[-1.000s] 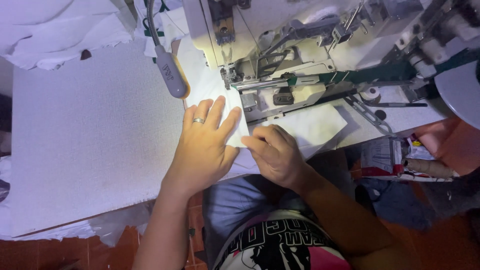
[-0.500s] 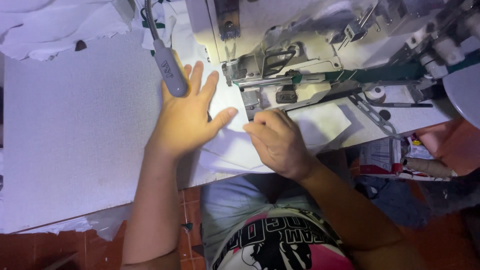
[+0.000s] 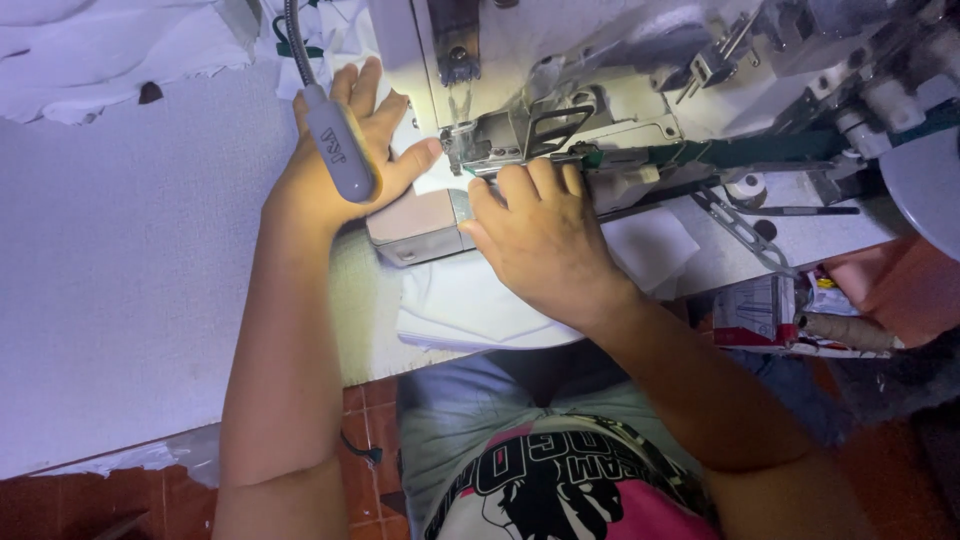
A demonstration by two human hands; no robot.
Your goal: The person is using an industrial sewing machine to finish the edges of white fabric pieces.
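The left hand (image 3: 345, 160) lies spread and flat, the right hand (image 3: 540, 235) presses fingertips down, both on white fabric (image 3: 470, 305) at the sewing machine's (image 3: 600, 100) presser foot (image 3: 470, 140). The cloth looks light, limp and best guided flat-palmed near the needle on the counter (image 3: 130, 250).

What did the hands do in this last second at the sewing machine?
Both hands slid the white cloth forward, away from the body. The left hand went from lying flat on the table up beside the presser foot, partly under the grey lamp. The right hand followed, its fingertips now at the foot. Machine and lamp stayed put.
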